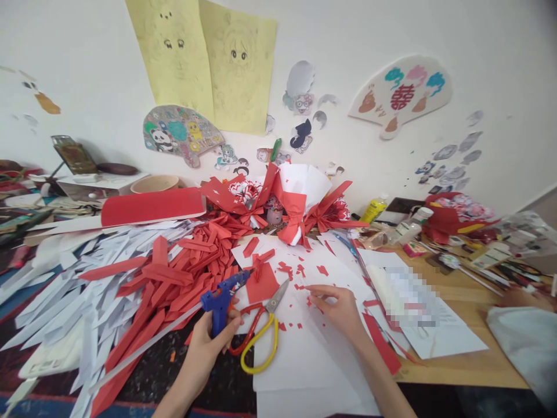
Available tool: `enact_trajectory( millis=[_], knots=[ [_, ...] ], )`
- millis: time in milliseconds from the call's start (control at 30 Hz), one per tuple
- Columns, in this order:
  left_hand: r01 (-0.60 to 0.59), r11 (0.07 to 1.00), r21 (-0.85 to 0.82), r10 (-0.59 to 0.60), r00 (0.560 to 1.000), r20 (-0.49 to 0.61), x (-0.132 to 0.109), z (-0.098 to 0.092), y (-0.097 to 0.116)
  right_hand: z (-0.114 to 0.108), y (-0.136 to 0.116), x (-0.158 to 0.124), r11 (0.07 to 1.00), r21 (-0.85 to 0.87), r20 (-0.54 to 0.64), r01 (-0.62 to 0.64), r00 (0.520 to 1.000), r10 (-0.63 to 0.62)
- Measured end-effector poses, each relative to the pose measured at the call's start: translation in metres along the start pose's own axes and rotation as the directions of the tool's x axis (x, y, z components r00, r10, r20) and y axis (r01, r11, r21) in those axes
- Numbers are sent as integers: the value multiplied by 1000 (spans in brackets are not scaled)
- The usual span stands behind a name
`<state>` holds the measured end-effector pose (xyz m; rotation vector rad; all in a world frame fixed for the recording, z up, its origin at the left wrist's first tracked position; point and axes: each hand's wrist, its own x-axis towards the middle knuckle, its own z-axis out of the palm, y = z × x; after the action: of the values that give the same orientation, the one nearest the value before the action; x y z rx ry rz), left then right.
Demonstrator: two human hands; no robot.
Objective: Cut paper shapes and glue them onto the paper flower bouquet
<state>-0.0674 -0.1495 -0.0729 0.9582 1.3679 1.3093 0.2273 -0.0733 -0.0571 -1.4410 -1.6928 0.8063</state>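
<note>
My left hand (208, 343) grips a blue glue gun (225, 295), its nozzle pointing up and right toward a red paper square (262, 282). A long glue stick trails from its back toward the lower left. My right hand (338, 307) rests on white paper sheets (304, 354), fingertips pinching at small red paper scraps (311, 288). Scissors with red and yellow handles (260, 332) lie between the two hands, blades pointing up right.
A heap of folded red paper strips (183, 273) and white strips (65, 290) fills the left. Red and white paper bouquets (296, 203) stand at the back. A glue bottle (374, 209) and clutter sit right. Another person's sleeve (522, 337) shows at the far right.
</note>
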Motion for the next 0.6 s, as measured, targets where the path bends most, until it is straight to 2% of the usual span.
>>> enact_trajectory(
  millis=[67, 133, 233, 300, 367, 433, 600],
  knots=[
    [-2, 1000, 1, 2, 1000, 8, 0, 0, 0, 1, 1, -2, 998, -46, -22, 50, 998, -51],
    [-5, 1000, 1, 5, 1000, 15, 0, 0, 1, 0, 2, -3, 980, -121, -22, 161, 986, -164],
    [0, 1000, -3, 0, 1000, 20, 0, 0, 2, -3, 4, -4, 898, -293, 30, 329, 942, -335],
    [10, 1000, -6, -10, 1000, 20, 0, -1, 1, -4, 5, -4, 847, -391, 80, 359, 930, -358],
    [16, 1000, -8, -16, 1000, 7, 0, -1, -1, -4, 4, -5, 839, -434, 95, 328, 943, -319],
    [14, 1000, -11, -14, 1000, 0, 0, -1, -2, -3, 1, -7, 878, -401, 61, 260, 964, -257],
    [-7, 1000, 6, 7, 1000, 20, 0, 0, 1, 2, -9, -7, 992, -122, -121, 33, 991, -47]
  ],
)
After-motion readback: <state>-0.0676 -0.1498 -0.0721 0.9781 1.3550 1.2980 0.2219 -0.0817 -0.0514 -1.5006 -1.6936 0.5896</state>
